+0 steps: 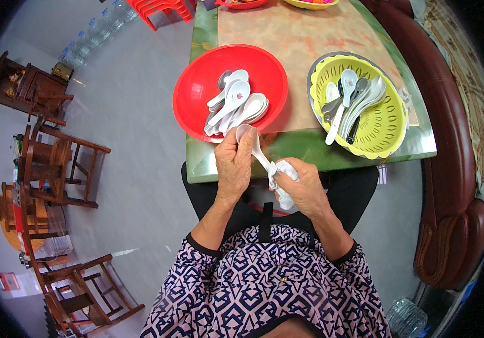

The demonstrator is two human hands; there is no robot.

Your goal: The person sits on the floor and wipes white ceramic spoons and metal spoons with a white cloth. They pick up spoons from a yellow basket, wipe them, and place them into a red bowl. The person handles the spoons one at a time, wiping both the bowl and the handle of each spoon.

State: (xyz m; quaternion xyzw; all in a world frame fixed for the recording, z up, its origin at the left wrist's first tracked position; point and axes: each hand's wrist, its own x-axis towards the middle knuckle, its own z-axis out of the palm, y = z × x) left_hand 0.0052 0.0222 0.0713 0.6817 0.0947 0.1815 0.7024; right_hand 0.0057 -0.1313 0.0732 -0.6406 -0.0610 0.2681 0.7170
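A white soup spoon slants between my two hands, just off the near edge of the table. My left hand pinches its bowl between thumb and fingers. Around the handle end, my right hand presses a crumpled white cloth. Beyond my left hand stands a red basin with several white and metal spoons piled in it. To the right, a yellow slotted colander sits in a grey bowl and bears more spoons, white, metal and black-handled.
The stone-topped table has a green border. At its far end are a red dish and a yellow dish. A brown leather sofa runs along the right. Wooden chairs and red stools stand to the left.
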